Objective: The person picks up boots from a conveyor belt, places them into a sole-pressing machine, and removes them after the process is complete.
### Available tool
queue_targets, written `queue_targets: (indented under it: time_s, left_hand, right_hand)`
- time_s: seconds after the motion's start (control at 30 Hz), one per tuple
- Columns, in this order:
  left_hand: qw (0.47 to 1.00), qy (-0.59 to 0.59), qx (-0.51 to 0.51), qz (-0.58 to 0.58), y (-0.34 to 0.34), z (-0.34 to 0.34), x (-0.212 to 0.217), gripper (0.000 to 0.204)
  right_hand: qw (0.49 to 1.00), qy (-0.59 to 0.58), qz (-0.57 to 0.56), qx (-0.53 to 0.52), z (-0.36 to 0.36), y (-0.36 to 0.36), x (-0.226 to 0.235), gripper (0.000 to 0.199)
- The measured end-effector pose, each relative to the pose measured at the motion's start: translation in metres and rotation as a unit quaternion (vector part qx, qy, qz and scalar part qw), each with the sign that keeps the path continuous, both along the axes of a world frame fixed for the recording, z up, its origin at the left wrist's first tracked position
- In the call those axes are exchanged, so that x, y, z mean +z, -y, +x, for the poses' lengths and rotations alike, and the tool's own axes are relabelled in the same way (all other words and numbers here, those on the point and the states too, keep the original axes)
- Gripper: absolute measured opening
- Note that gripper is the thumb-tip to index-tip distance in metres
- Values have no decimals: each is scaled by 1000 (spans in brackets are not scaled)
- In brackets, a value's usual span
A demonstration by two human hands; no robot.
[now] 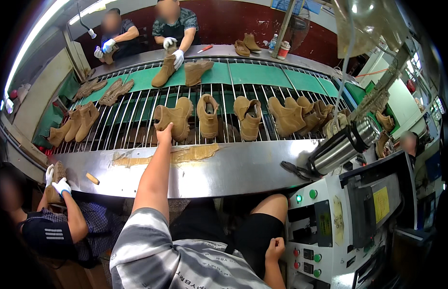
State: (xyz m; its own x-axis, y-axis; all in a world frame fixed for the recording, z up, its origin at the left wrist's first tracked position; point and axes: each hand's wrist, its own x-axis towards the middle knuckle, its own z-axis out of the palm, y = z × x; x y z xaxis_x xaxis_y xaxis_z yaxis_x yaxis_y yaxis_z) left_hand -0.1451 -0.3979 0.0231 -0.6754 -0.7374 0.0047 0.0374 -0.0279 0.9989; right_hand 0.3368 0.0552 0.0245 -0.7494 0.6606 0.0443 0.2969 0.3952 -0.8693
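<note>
Boot (179,114) is resting on the barred rack (224,111) just beyond the left hand (164,133), tread facing rightward; that nearer hand is gripping its near edge, while the right hand (275,248) is resting well apart, loosely fisted.

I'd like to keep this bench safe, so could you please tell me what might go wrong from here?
The left hand, close to the metal rods, might catch a finger between them. The tan boot it holds could bump the neighbouring boot. If knocked, the steel flask beside the control cabinet might topple.
</note>
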Motion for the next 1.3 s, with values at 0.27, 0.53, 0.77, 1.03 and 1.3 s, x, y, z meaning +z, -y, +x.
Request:
queue_targets:
  time_s: [0.27, 0.53, 0.77, 1.03, 1.3]
  left_hand:
    - [958, -31, -75, -276, -14, -22, 58, 46]
    - [926, 18, -40, -375, -23, 14, 50, 39]
    - [933, 79, -22, -352, -32, 21, 55, 48]
    - [837, 70, -145, -524, 63, 49, 37, 64]
    - [721, 154, -4, -676, 144, -15, 33, 84]
  right_hand:
    - [1000, 15, 16, 10, -30, 8, 5, 17]
    - [1000, 4, 28, 12, -26, 4, -4, 16]
    - [1000, 1, 15, 2, -16, 1, -6, 15]
    - [999, 9, 38, -7, -9, 2, -8, 15]
    - [998, 34, 54, 0, -28, 0, -13, 18]
